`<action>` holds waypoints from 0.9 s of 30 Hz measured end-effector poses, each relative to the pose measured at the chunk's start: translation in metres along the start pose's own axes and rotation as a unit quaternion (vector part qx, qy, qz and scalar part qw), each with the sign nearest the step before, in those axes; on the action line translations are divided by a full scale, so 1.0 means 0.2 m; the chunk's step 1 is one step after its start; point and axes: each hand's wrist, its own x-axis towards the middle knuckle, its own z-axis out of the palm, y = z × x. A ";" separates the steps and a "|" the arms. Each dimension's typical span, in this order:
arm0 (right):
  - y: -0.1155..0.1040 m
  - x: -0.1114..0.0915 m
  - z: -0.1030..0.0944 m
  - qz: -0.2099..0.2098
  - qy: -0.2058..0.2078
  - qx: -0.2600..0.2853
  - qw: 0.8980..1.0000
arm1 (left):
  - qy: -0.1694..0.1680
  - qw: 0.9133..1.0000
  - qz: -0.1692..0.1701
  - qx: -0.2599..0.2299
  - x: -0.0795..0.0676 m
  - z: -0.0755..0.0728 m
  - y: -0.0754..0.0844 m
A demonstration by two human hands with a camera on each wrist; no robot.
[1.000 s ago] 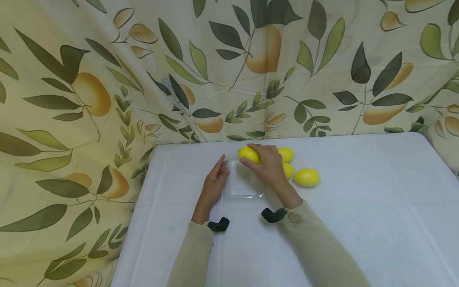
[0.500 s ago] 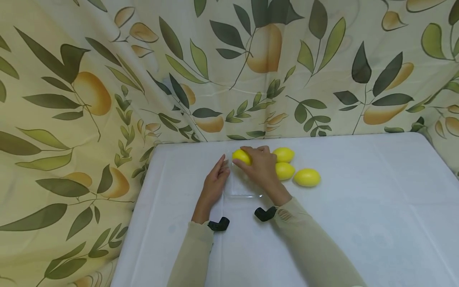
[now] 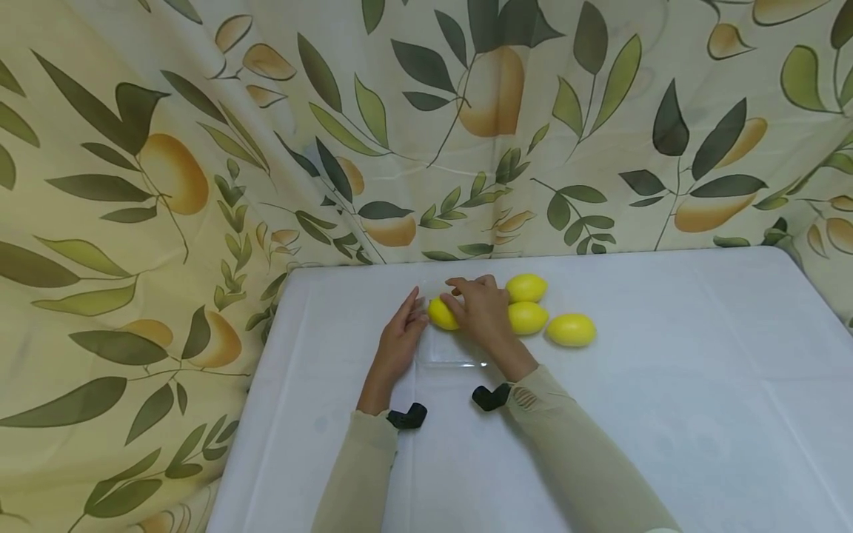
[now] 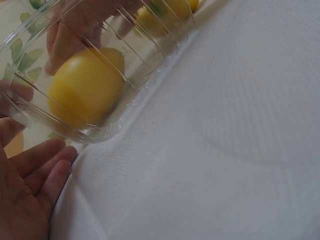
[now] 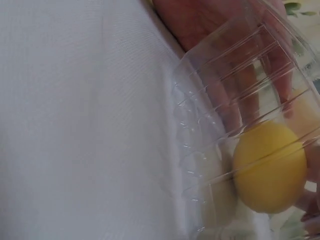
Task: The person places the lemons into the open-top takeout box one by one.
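Observation:
A clear plastic box [image 3: 453, 349] stands on the white-covered table with one yellow lemon [image 3: 443, 314] inside it. Through its ribbed wall that lemon [image 4: 87, 87] shows low in the box in the left wrist view. My left hand [image 3: 397, 337] is at the box's left side, fingers extended along the wall. My right hand [image 3: 489, 311] is over the right part of the box, thumb beside the lemon and forefinger stretched out above it, apart from the fruit. In the right wrist view, the lemon [image 5: 270, 167] sits below the left hand's fingers [image 5: 245, 92].
Just right of the box lie three more lemons: one at the back [image 3: 526, 288], one in the middle [image 3: 529, 318] and one farther right [image 3: 571, 329]. A leaf-and-fruit patterned curtain [image 3: 426, 185] hangs behind the table. Black mounts [image 3: 491, 397] sit at both wrists.
My right hand has brought the lemon left and down into the box and let go of it; the lemon now lies nearer me. My left hand has stayed in place.

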 end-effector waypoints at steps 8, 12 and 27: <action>0.01 0.00 0.03 0.001 -0.004 -0.007 1.000 | 0.005 1.000 -0.009 -0.002 0.01 0.00 -0.01; 0.02 0.00 0.03 0.000 0.011 -0.006 1.000 | 0.005 1.000 -0.016 -0.004 0.01 0.00 -0.01; 0.08 -0.08 -0.21 -0.036 0.065 0.029 0.997 | 0.003 1.000 -0.002 -0.007 0.01 0.00 0.00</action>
